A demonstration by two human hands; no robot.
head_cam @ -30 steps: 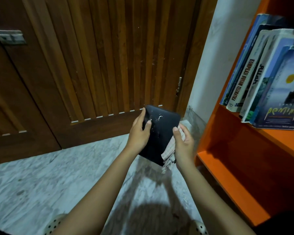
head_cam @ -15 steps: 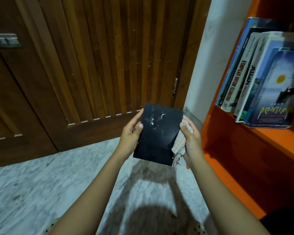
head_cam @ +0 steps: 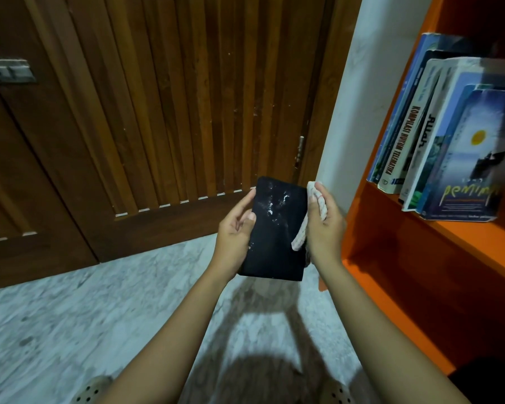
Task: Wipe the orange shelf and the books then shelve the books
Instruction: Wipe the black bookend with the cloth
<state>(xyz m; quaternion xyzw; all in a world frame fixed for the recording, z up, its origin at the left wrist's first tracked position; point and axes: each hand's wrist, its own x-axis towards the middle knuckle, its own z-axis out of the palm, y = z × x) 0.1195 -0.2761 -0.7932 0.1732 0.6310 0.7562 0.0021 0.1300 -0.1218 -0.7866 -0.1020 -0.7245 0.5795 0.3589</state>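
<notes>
A: A grey marbled floor [head_cam: 70, 330], a slatted wooden door [head_cam: 187, 97] straight ahead, and a pale wall [head_cam: 362, 97] to its right. Where's the shelf?

B: The orange shelf [head_cam: 464, 237] stands at the right edge, next to that wall. A row of books [head_cam: 420, 141] leans on its upper board with the spines facing out, and the nearest one shows its blue cover.

A: And the book being cleaned?

B: A black book [head_cam: 274, 237] is held upright in the air in front of the door, just left of the shelf. Its cover faces the camera, and there are white dusty smears on the upper half.

A: Who has hold of it?

B: The left grip [head_cam: 235, 231] grasps its left edge, thumb on the cover. The right grip [head_cam: 324, 225] is curled round a pale cloth [head_cam: 318, 196], which it presses against the book's right edge near the top. A strip of the cloth hangs down along that edge.

A: Anything else?

B: There's a metal latch [head_cam: 6, 71] on the door at upper left. The person's shadow falls on the floor below the arms.
</notes>
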